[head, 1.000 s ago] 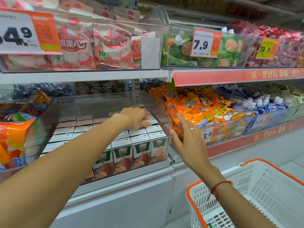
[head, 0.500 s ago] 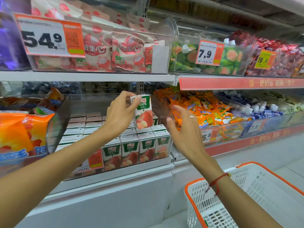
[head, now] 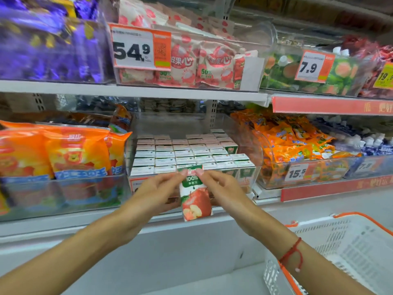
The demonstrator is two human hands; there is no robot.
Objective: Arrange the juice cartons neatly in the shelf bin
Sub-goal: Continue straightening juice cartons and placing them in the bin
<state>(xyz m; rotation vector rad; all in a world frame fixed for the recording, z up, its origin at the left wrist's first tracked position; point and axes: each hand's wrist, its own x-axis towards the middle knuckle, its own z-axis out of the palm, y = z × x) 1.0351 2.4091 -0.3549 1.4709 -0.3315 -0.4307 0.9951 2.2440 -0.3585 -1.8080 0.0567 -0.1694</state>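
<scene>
Both hands, left and right, pinch the top corners of the green-and-white apple juice carton, which hangs upright just near of the clear plastic shelf bin.

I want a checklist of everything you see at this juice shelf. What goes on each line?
Surface: white shelf ledge below the bins.
Job's things: one apple juice carton held in front of the clear bin; rows of cartons packed inside, with one carton standing higher at the right.
Clutter: nothing seen.
Grippers: left hand and right hand both pinch the held carton's top.
Cables: nothing seen.
Surroundings: orange snack bags left, orange packets right, price tag 54.9 above, white basket lower right.
</scene>
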